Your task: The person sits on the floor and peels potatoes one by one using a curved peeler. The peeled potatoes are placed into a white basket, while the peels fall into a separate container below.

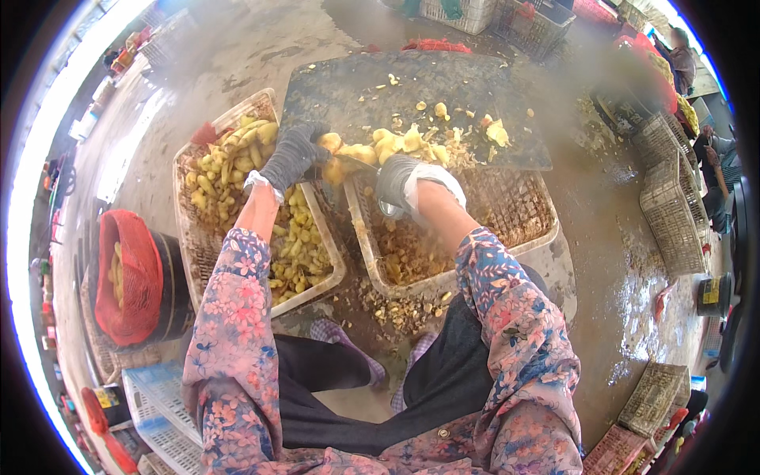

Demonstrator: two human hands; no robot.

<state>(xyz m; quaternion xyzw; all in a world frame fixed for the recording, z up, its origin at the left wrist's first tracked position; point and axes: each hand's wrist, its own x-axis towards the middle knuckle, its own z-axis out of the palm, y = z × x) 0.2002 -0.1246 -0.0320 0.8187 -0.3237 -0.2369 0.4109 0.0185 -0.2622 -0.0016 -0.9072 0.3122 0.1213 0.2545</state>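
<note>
My left hand (pixel 297 153), in a grey glove, holds a yellowish ginger root (pixel 338 155) at the near edge of a dark board (pixel 404 89). My right hand (pixel 401 181), gloved too, grips a knife (pixel 363 163) whose blade meets the root. Peeled ginger pieces and scraps (pixel 415 142) lie on the board beyond my right hand. Below left stands a plastic crate of ginger (pixel 300 243); below right, under the board's edge, another crate (pixel 552 228) contains brownish peelings. The knife handle is mostly hidden in my fist.
A black bucket (pixel 172 285) with a red mesh bag (pixel 133 273) of ginger stands at left. White crates (pixel 157 392) are at lower left, stacked crates (pixel 671 196) at right. Scraps (pixel 404 309) litter the wet floor between my feet. Other people (pixel 683 62) are at the far right.
</note>
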